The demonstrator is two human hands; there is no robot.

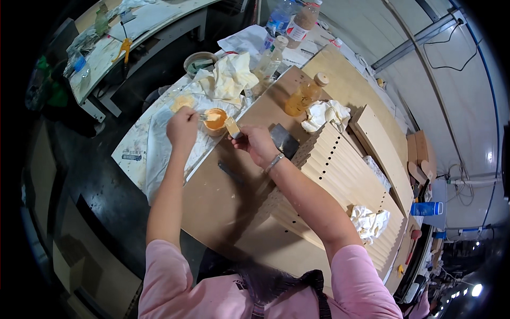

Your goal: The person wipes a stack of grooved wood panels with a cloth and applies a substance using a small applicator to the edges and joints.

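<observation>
My left hand [182, 127] is closed round a small putty tool, its end loaded with pale paste [213, 115] over an orange cup [215, 127]. The tool's exact shape is mostly hidden by the fingers. Just right of the cup, my right hand [256, 144] grips a flat putty scraper [232, 127] with tan paste on its blade. The scraper's blade is close to the cup's rim; whether they touch I cannot tell. A dark flat pad [284, 140] lies beside my right wrist. Left of the cup, more paste [183, 102] is spread on the covered table.
Grooved pale wooden boards [340, 165] are stacked under my right forearm. Crumpled cloths [326, 115] lie around, and an amber bottle [304, 98] stands behind. Clear bottles [271, 58] and a bowl [201, 63] stand farther back. A dark strip [230, 173] lies on the brown board.
</observation>
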